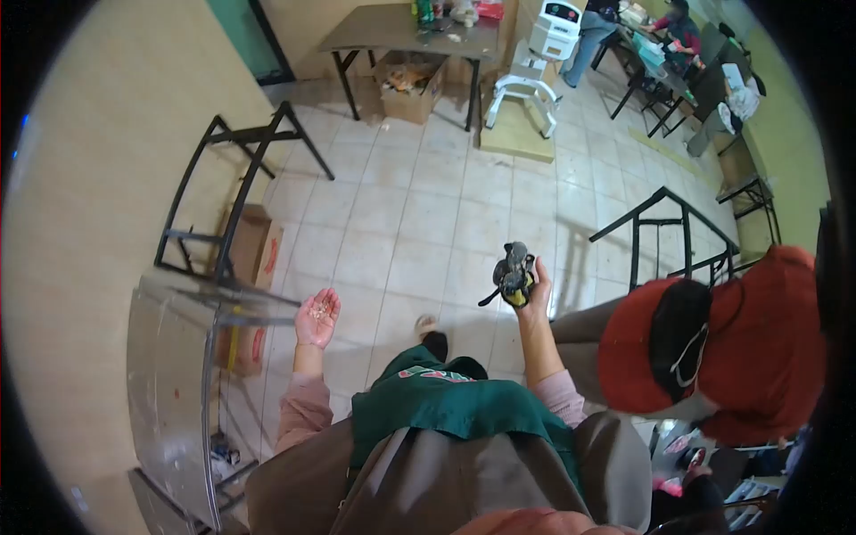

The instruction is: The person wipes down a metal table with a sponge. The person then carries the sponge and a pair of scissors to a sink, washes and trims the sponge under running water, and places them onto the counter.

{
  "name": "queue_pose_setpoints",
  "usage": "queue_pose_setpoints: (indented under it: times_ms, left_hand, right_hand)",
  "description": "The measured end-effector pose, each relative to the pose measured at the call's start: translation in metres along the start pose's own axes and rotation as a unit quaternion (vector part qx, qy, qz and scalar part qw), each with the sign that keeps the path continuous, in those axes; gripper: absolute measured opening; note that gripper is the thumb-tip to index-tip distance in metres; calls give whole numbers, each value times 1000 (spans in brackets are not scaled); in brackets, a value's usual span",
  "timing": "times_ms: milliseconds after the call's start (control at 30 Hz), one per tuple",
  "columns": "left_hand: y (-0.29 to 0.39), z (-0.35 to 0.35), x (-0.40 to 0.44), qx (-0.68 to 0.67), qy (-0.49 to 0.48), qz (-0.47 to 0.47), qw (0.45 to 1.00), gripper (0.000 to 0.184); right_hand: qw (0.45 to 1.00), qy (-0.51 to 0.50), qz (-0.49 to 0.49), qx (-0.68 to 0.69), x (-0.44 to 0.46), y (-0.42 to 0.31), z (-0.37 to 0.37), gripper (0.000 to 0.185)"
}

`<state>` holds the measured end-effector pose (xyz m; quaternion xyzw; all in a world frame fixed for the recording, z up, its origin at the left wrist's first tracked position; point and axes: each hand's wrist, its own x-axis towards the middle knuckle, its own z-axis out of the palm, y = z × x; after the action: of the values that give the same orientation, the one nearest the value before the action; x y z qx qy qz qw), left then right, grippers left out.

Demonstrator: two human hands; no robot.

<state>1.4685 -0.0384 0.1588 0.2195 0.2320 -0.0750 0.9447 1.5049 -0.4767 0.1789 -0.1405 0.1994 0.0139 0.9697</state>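
My left hand (318,319) is held out palm up, fingers slightly cupped, and small pale bits (320,310) lie in its palm. They are too small to name. Out in front on the other side, my right hand (539,292) grips a dark grey and black object with yellow parts (513,272). Several dark pieces stick out from it, and its exact kind cannot be made out. The two hands are well apart, both above the tiled floor (428,209).
A grey table (366,31) stands ahead with a cardboard box (407,105) under it. Beside it is a white machine (555,40) on a yellow platform. Black metal frames stand left and right. A person in red (767,348) is close at right; others are at far tables.
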Motion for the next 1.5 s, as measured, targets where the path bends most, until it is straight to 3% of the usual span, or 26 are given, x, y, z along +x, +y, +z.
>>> queue_pose_setpoints:
  times_ms: [67,267,333,433,533,700,933,1200,1433,1467,1500]
  left_hand:
    - [-6,43,79,-8,1,-34,999,30]
    - [-57,217,274,22,-117,-113,986,30]
    - [-75,263,329,11,-117,-130,985,32]
    - [-92,295,395,2,-145,-137,980,33]
    - [-93,328,457,-22,-158,-139,977,33]
    - [-66,337,523,-11,-57,-105,993,35]
    - [-21,335,660,-77,-17,-95,992,33]
    - [25,325,899,-63,43,-74,994,34]
    - [20,322,1173,-74,224,-51,970,31]
    - [17,332,1209,28,208,-21,978,38]
    - [16,328,1213,28,210,-38,977,38]
  right_hand:
    - [1000,4,-12,-3,31,-23,13,32]
    - [998,7,-66,-7,122,-91,21,31]
    - [992,24,-117,-33,165,-110,18,39]
    - [980,92,-150,-89,234,-133,45,51]
    - [975,102,-102,-167,333,-164,67,56]
    - [975,65,3,-213,503,-187,133,59]
    - [968,25,-29,-248,724,-191,226,57]
    - [975,-5,-25,-221,880,-197,308,47]
    - [966,7,-63,-250,1012,-203,329,54]
    - [964,-11,-66,-258,1033,-203,327,54]
    - [961,-16,-66,-267,1044,-205,323,53]
